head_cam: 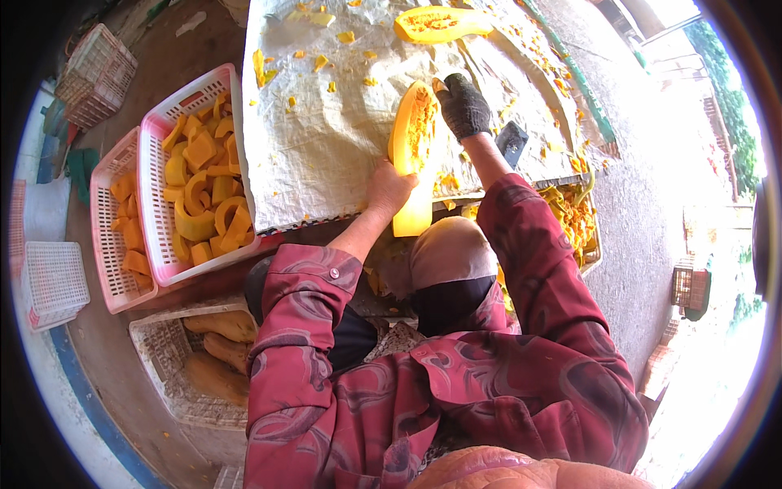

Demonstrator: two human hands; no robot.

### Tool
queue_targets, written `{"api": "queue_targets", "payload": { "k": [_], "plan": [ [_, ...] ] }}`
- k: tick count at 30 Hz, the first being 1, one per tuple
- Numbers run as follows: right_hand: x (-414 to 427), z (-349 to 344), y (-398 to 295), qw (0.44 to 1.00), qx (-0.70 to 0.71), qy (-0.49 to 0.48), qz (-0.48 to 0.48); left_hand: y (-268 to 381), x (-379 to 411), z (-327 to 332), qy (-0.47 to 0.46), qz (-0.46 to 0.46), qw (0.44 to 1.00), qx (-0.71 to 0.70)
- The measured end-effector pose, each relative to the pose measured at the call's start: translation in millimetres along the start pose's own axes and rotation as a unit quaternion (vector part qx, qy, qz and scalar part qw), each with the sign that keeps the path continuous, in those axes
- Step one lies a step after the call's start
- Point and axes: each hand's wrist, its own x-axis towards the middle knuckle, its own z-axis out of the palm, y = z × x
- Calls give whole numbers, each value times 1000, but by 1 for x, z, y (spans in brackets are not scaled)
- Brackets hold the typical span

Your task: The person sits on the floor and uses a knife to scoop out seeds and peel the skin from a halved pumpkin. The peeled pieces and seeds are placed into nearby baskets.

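Note:
My bare left hand [391,186] grips a halved butternut squash [403,143] near its neck. The squash lies cut face up, with orange seedy pulp showing along its hollow. My right hand [464,107], in a dark fingerless glove, is curled beside the squash's far end; whether it holds a tool is hidden. Below the right wrist, a dark flat object [512,143] rests on the sheet-covered table [305,147]; its kind is unclear. Farther back on the table lies another squash half [443,24], also with pulp in it.
Left of the table, a pink-white plastic crate [153,202] holds cut squash pieces, beside a second crate [104,232] of pieces. Whole squashes [217,367] sit in a dirty crate [159,367] by my left side. Pulp and scraps [574,214] fill a container at right.

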Motion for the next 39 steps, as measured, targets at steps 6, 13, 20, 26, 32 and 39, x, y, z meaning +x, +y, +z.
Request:
{"api": "queue_targets", "payload": {
  "k": [6, 13, 20, 26, 32, 39],
  "plan": [
    [8, 15, 6, 999, -6, -19, -26, 1, 0, 3, -16, -22, 1000, -2],
    [1, 8, -1, 999, 25, -23, -28, -11, 7, 8, -48, -5, 997, -61],
    [17, 17, 13, 994, 30, -107, -20, -1, 8, 6, -56, 37, 997, -41],
    [37, 11, 17, 930, 198, -298, 82, 18, 1, -3, -69, 33, 997, -31],
    [37, 5, 8, 911, 187, -362, 66, 11, 5, -1, -60, 55, 996, -38],
    [9, -2, 9, 918, 130, -374, -2, 6, 5, 7, -28, 54, 994, -86]
  ]
}}
